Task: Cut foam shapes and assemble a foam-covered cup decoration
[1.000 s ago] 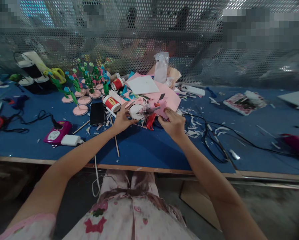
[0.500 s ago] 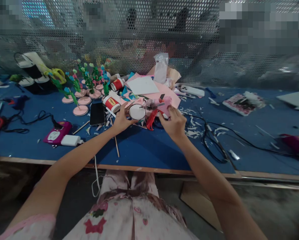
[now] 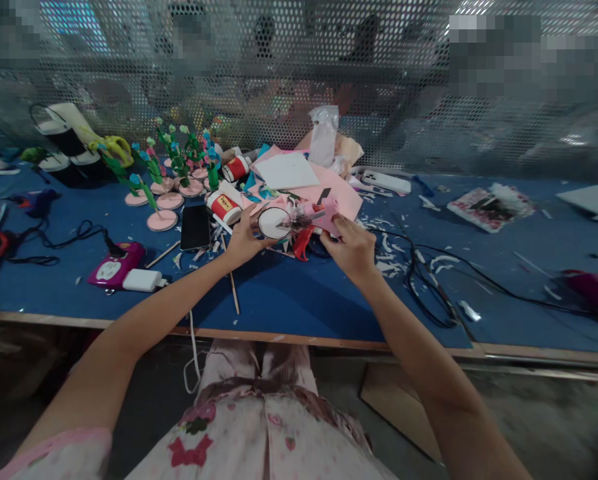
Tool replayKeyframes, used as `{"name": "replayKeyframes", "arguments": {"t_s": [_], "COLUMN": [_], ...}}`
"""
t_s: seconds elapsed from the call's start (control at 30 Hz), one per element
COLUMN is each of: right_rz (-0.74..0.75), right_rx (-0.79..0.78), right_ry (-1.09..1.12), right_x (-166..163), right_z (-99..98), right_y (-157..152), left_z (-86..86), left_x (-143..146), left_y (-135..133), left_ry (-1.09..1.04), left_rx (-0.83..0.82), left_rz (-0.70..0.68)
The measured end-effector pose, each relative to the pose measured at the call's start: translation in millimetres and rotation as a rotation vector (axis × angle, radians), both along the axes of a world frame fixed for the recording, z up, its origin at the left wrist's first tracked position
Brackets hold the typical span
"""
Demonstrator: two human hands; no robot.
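White, with a dark rim, the disc [image 3: 273, 223] is in my left hand [image 3: 243, 241], fingers clamped on its left edge, above the blue counter [image 3: 303, 300]. From the other side, my right hand [image 3: 353, 247] has its fingers clamped on a pink tool [image 3: 330, 212] whose tip points at the disc; whether the two touch, I cannot tell. Just below the tool shows a red thing [image 3: 303, 245], partly hidden. Behind my hands lie pink sheets [image 3: 346, 193] with a white sheet [image 3: 287, 171] on top, and a clear bag [image 3: 323, 137] stands in front of the metal mesh [image 3: 279, 100]. Left of the disc, a red-labelled tub [image 3: 225, 205] lies on its side, near a flat dark phone [image 3: 195, 227], and a thin stick [image 3: 235, 293] passes under my left wrist. Farther left, flowers [image 3: 179, 160] stand on round pink bases [image 3: 161, 221], with a purple block [image 3: 119, 263] nearer me. To my right are white scraps [image 3: 389, 263] and a looped black cable [image 3: 413, 273]; a white phone [image 3: 386, 181] lies farther back.
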State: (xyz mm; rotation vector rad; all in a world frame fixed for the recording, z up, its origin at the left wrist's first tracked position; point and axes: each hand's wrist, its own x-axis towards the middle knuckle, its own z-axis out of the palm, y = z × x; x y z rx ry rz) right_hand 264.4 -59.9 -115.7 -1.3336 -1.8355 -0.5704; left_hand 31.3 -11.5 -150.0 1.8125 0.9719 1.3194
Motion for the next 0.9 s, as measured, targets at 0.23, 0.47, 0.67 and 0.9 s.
{"name": "replayKeyframes", "arguments": {"t_s": [0.23,0.47,0.67,0.9], "right_rz": [-0.071,-0.088,-0.076,-0.032], "right_rx": [0.005,0.048,0.051,0.047], "right_ry": [0.016,0.038,0.047,0.039], "right_x": [-0.1,-0.2,-1.5,-3.2], "right_z": [0.1,-0.8,-5.3,-6.6], "right_y": [0.5,1.7,5.6,4.2], "left_z": [2.9,3.2,5.6,3.9], "left_x": [-0.1,0.9,0.7,1.0], "left_y": [-1.7,-2.1,-4.1,-3.0], "left_ry": [0.009,0.008,0.040,0.011], "left_rx": [-0.012,-0.007,0.009,0.006], "left_rz": [0.008,0.003,0.037,-0.013]}}
